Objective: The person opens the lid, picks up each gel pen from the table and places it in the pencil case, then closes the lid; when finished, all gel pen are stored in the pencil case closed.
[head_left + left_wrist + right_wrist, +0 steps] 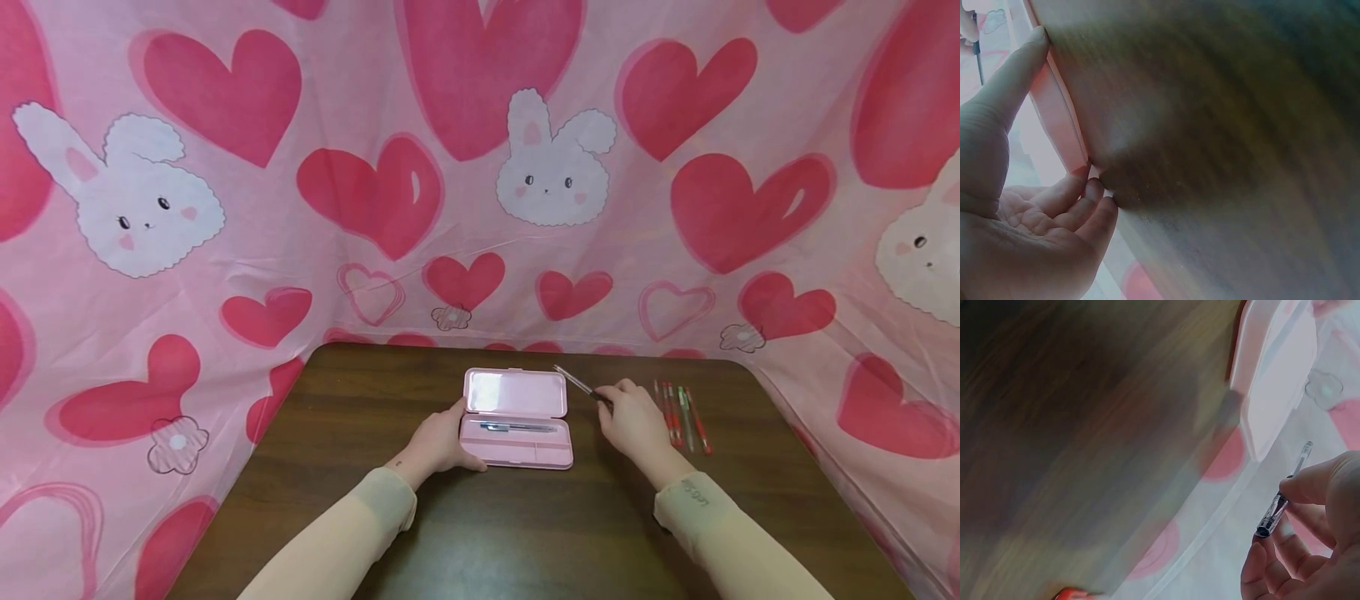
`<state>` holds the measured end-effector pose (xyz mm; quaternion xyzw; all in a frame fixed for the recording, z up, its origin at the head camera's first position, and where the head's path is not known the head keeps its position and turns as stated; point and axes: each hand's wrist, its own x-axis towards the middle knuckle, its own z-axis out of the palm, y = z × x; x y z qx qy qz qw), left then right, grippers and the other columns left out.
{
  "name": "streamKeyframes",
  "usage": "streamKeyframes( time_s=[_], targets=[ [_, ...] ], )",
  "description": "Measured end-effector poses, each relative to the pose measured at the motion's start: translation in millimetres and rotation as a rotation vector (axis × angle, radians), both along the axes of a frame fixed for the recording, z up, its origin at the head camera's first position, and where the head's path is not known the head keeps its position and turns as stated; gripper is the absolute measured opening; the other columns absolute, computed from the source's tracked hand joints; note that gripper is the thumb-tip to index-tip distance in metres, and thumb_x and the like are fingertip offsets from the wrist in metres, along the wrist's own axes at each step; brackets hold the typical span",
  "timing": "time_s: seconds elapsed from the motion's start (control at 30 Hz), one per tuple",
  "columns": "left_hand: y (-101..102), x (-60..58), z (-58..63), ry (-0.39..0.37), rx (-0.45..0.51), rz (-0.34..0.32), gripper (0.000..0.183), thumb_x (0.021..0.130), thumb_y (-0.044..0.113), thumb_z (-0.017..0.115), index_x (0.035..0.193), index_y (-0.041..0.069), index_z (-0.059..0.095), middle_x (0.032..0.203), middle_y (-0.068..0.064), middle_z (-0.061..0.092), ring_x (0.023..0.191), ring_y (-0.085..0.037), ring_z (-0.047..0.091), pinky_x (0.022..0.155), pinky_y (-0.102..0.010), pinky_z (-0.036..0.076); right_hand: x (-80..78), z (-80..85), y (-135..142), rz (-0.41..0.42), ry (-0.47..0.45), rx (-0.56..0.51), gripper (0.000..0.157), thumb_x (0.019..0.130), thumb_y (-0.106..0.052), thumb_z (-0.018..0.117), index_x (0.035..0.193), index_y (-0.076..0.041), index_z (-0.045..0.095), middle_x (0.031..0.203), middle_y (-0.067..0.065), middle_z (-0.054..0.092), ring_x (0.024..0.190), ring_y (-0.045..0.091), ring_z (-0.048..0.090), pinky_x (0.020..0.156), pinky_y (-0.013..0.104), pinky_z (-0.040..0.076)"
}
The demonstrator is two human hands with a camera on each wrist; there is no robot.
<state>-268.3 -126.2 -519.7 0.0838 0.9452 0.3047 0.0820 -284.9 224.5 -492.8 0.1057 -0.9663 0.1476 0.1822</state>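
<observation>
A pink pencil case [516, 457] lies open on the dark wooden table, its lid tilted back. Inside its rear compartment rests a pen with a blue cap [517, 427]. My left hand [438, 442] holds the left end of the case, thumb at the front edge and fingers along the side; the left wrist view shows thumb and fingertips against the pink wall [1063, 119]. To the right of the case, my right hand [633, 419] pinches a clear pen with dark parts [1279, 503] between thumb and fingers, above the table.
Right of my right hand, several pens [686, 417] with red and green parts lie side by side on the table [510, 533]. A pink cloth [480, 233] with hearts and rabbits hangs behind the table and at its sides.
</observation>
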Motion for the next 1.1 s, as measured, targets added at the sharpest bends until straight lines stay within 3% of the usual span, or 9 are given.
streamKeyframes(
  time_s=[0.47,0.77,1.1],
  targets=[
    [-1,-2.1,-0.7,-0.006,0.002,-0.002,0.127,0.066,0.045,0.107,0.168,0.013,0.039,0.153,-0.018,0.065,0.135,-0.039,0.064,0.119,-0.063,0.051,0.7,-5.1,-55,0.185,0.03,0.039,0.019,0.091,-0.013,0.085,0.111,-0.011,0.086,0.102,0.012,0.072,0.093,0.033,0.065,0.082,0.05,0.06],
    [-1,-2.2,-1.2,-0.005,-0.017,0.006,0.129,0.066,0.047,0.106,0.169,0.012,0.038,0.156,-0.019,0.063,0.138,-0.041,0.063,0.12,-0.063,0.051,3.7,-9.7,-84,0.242,-0.124,0.109,0.02,0.094,-0.018,0.084,0.114,-0.019,0.086,0.102,0.006,0.07,0.097,0.026,0.061,0.09,0.047,0.058],
    [-1,-1.2,0.3,-0.017,-0.004,0.005,0.13,0.068,0.045,0.106,0.171,0.01,0.035,0.159,-0.021,0.061,0.141,-0.042,0.061,0.122,-0.064,0.049,-1.8,-12.8,-98,0.306,-0.24,0.145,0.019,0.094,-0.017,0.085,0.113,-0.019,0.087,0.1,0.005,0.076,0.093,0.026,0.069,0.088,0.049,0.059]
  ],
)
